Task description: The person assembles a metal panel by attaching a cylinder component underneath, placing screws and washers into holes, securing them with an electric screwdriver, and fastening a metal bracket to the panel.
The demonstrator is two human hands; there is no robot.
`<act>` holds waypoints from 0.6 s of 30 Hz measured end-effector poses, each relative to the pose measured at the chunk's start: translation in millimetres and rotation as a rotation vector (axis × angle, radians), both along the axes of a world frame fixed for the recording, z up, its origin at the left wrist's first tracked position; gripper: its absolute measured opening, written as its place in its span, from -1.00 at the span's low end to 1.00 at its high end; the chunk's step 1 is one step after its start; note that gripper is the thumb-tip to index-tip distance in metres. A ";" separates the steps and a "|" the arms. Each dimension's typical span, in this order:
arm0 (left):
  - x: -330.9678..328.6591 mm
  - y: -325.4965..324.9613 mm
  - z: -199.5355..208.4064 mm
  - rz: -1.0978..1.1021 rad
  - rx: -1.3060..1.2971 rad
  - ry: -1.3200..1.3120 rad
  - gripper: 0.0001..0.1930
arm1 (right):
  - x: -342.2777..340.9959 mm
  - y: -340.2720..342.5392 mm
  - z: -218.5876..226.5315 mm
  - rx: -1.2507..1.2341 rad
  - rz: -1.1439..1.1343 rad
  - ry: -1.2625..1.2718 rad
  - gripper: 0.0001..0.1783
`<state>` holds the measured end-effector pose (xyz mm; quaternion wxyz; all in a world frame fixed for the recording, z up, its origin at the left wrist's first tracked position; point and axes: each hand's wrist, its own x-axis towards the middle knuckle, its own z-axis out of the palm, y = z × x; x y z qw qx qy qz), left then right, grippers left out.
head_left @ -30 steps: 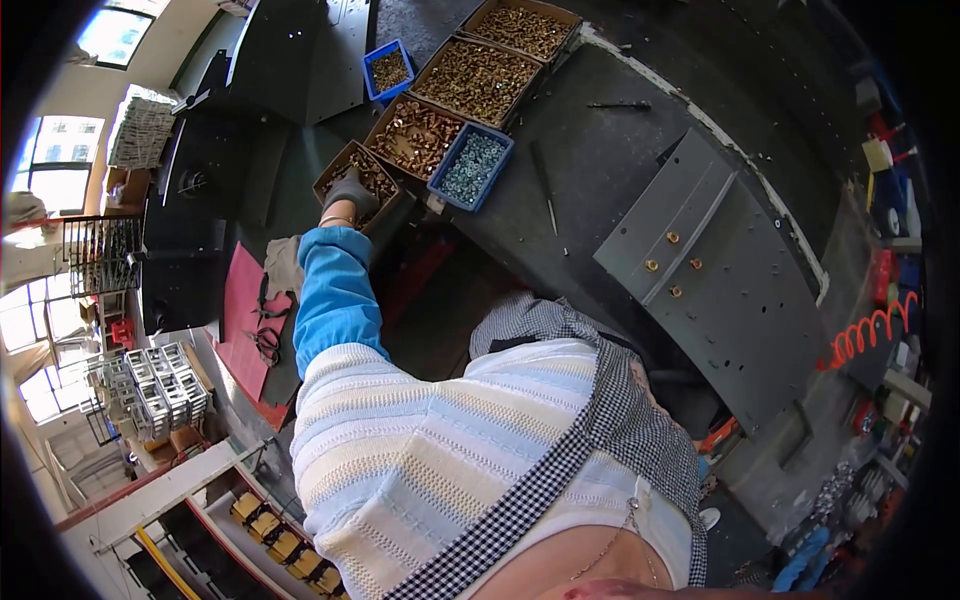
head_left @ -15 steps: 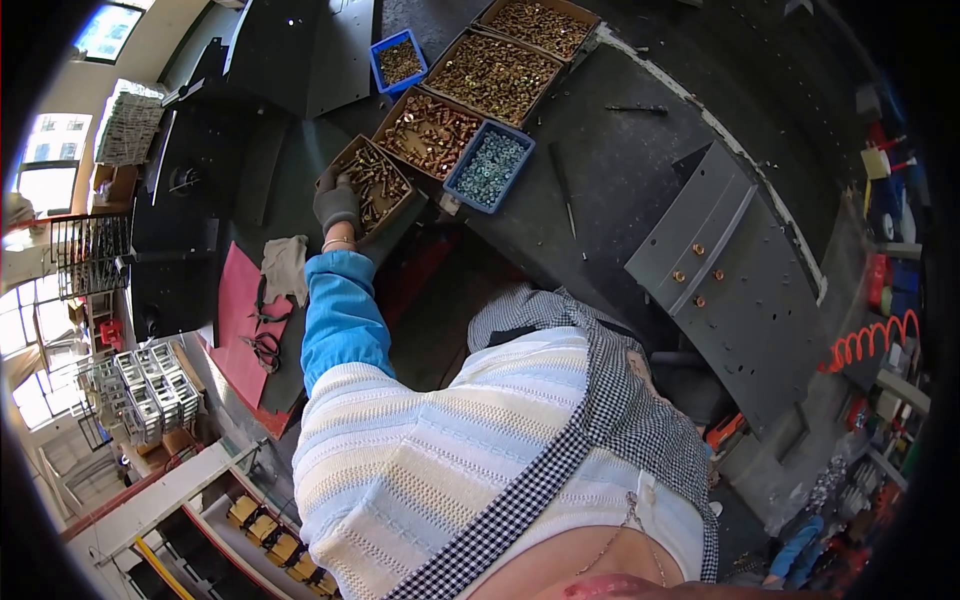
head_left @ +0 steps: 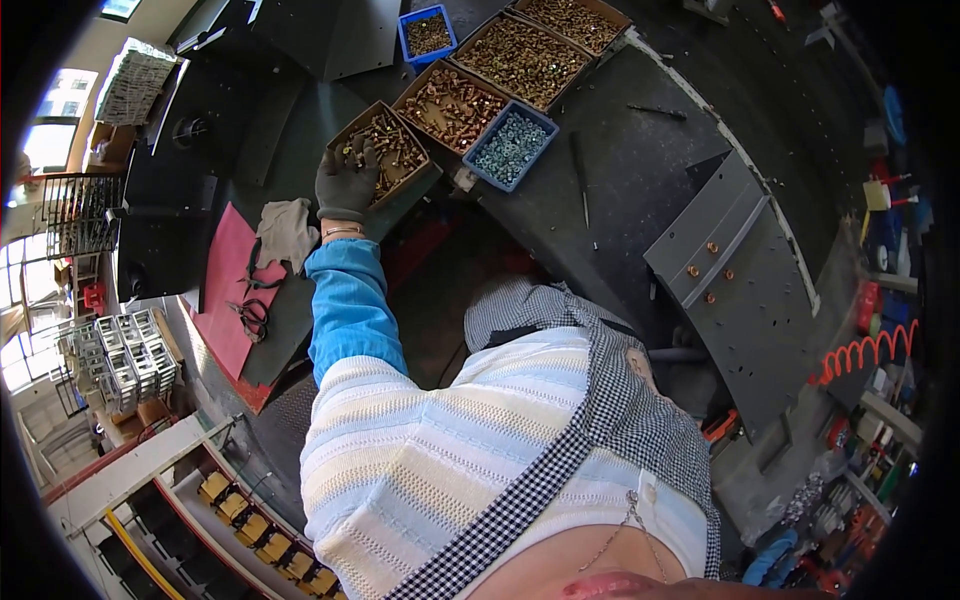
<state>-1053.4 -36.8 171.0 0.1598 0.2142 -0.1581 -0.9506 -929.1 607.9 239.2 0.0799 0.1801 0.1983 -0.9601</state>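
Note:
My left hand (head_left: 347,185), in a dark grey glove below a blue sleeve, reaches to the near left side of an open cardboard box (head_left: 408,186) of brass-coloured bolts (head_left: 392,150). Its fingers are spread and slightly bent over the bolts at the box edge; any small piece under them is hidden. Behind this box, another carton (head_left: 450,105) holds coppery fasteners. Beside that stands a blue tray (head_left: 508,148) of small silvery-blue nuts. My right hand is not visible; my body and checked apron cover that side.
A dark metal plate (head_left: 735,320) with several copper-coloured nuts (head_left: 711,271) lies at the right. More filled cartons (head_left: 525,60) and a small blue bin (head_left: 428,37) stand at the far side. Pliers (head_left: 252,318) and a beige glove (head_left: 286,232) lie on a red sheet (head_left: 225,300) at the left.
The view has shifted, so the bench things sit differently in the picture. My left hand has drawn back slightly toward the left of the bolt box, and its fingers now show more spread.

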 end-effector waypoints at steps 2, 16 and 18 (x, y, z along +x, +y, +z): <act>-1.4 8.2 11.0 0.006 -0.028 -0.016 -0.70 | 3.4 3.9 5.5 0.126 0.030 0.023 -0.61; 20.6 124.2 -3.6 -0.613 0.204 0.122 -0.62 | 27.0 36.8 -44.3 0.410 0.020 0.186 -0.65; 32.2 180.2 1.9 -0.826 0.296 0.171 -0.58 | 36.0 35.7 -34.6 0.462 0.025 0.189 -0.68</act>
